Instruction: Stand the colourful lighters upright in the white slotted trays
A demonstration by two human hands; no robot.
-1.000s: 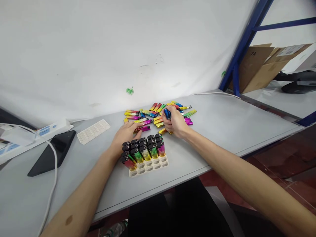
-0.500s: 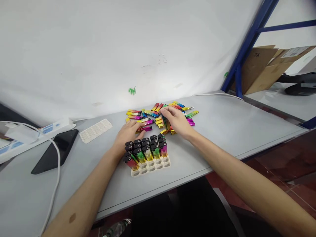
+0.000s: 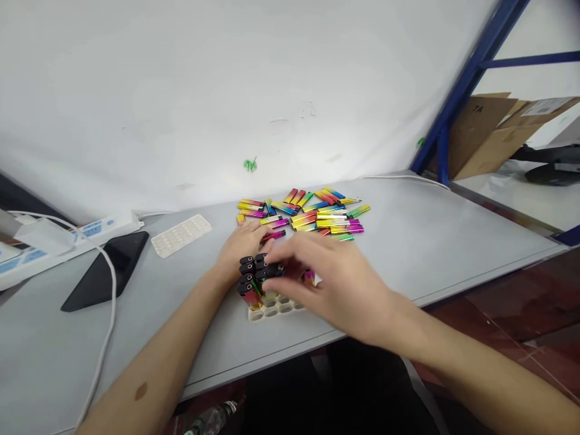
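Observation:
My right hand [image 3: 344, 284] is over a cream tray [image 3: 256, 316] with oblong holes, its thumb and fingers closed on a lighter [image 3: 274, 270] with a black top. Motion blurs this hand, and it hides much of the tray. Several black-topped lighters stand upright in the tray's left part; a red and yellow lighter [image 3: 252, 297] is the nearest. My left hand [image 3: 242, 246] rests on the table behind the tray, fingers and thumb apart around a magenta lighter [image 3: 274, 235] that lies flat. Beyond both hands is a loose pile of shiny, colourful lighters [image 3: 312, 217].
To the left lie a second cream tray [image 3: 181, 235], a black phone [image 3: 109, 272], a white power strip [image 3: 104, 226] and a white cable [image 3: 109, 314]. Behind the grey table [image 3: 408, 241] rises a white wall. Cardboard boxes [image 3: 493, 133] stand beyond a blue frame [image 3: 446, 127].
My right hand has brought a lighter from the pile toward me, over the tray. The left hand has stayed nearly in place. The whole view has shifted slightly.

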